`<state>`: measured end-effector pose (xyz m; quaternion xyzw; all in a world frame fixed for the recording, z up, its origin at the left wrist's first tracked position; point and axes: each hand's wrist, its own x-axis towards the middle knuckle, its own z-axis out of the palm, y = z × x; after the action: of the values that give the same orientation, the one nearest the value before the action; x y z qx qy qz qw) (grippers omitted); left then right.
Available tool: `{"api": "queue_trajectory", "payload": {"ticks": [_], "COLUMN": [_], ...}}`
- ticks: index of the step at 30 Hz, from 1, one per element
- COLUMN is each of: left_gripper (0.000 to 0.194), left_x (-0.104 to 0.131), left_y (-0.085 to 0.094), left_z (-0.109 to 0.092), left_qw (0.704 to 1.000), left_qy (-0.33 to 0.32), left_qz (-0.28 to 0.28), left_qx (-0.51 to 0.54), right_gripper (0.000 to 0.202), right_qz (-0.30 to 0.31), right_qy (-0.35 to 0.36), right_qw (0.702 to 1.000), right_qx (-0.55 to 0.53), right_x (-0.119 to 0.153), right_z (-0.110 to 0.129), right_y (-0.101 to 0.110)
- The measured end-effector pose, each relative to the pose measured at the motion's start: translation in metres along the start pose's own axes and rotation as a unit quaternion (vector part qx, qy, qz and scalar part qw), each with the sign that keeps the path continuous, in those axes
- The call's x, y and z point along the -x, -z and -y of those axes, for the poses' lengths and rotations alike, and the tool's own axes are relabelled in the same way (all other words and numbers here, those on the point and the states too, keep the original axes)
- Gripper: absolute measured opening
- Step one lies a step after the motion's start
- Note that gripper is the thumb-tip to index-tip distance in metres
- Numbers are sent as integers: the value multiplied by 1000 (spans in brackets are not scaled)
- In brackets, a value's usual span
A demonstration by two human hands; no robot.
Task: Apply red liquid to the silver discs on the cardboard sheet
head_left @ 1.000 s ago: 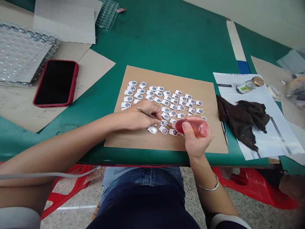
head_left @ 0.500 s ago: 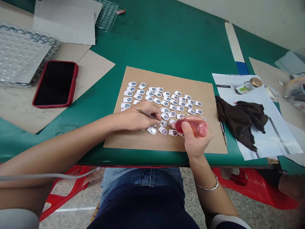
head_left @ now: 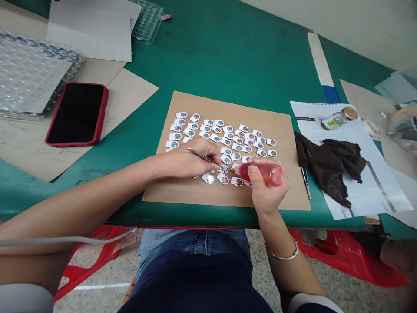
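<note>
Two hands meet over the cardboard sheet (head_left: 195,195) on the green desk (head_left: 211,56), both closed on something. The left hand (head_left: 192,158) has its fingers pinched around a thin metal tool (head_left: 198,154), whose tip end is beside one small disc (head_left: 224,169) in the near rows; whether they touch is too small to tell. The right hand (head_left: 269,195) is wrapped round a red squeeze bottle (head_left: 272,173), thumb on top, its nozzle pointing left toward that same disc. The bottle looks light and soft-walled, so it would likely give under a hard grip; its body is the place to hold, with gentle pressure. The tool looks slim, stiff and smooth, perhaps slippery, and suits a fingertip pinch along the shaft. The discs, on white paper-like tabs (head_left: 237,181), seem nearly weightless and easily nudged, best taken by their edges.
</note>
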<state>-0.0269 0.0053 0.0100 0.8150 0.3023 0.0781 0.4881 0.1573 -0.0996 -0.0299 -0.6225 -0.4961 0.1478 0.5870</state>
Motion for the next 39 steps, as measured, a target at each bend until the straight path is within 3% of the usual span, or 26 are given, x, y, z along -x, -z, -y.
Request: {"api": "queue_trajectory", "payload": {"ticks": [8, 12, 16, 19, 21, 24, 32, 36, 39], "left_gripper": [11, 9, 9, 10, 12, 13, 13, 10, 7], "left_x": [-1, 1, 3, 2, 0, -5, -4, -2, -3], "left_y": [0, -1, -1, 3, 6, 7, -16, -23, -25], "left_z": [1, 1, -6, -14, -18, -19, 0, 12, 18], "left_qw": [1000, 1000, 999, 995, 993, 994, 969, 954, 945], "left_qy": [-12, -15, -23, -9, -3, -15, -108, -188, -214], "left_qz": [2, -6, -24, -81, -108, -105, -177, -154, -158], "left_qx": [-3, -5, 22, 51, 49, 4, -137, -175, -188], "right_gripper": [22, 21, 23, 25, 26, 22, 23, 22, 21], "right_qz": [-9, -55, -70, -65, -32, 22, 82, 67, 58], "right_qy": [4, -36, -52, -59, -66, -65, -51, -50, -42], "right_qw": [1000, 990, 977, 970, 966, 964, 979, 979, 980], "right_qx": [-4, -128, -194, -226, -248, -258, -181, -185, -188], "right_x": [1, -8, -41, -77, -98, -116, -90, -84, -83], "right_z": [1, 8, 26, 40, 46, 48, 17, 12, 13], "right_y": [-2, 2, 17, 26, 27, 17, -14, -16, -17]}}
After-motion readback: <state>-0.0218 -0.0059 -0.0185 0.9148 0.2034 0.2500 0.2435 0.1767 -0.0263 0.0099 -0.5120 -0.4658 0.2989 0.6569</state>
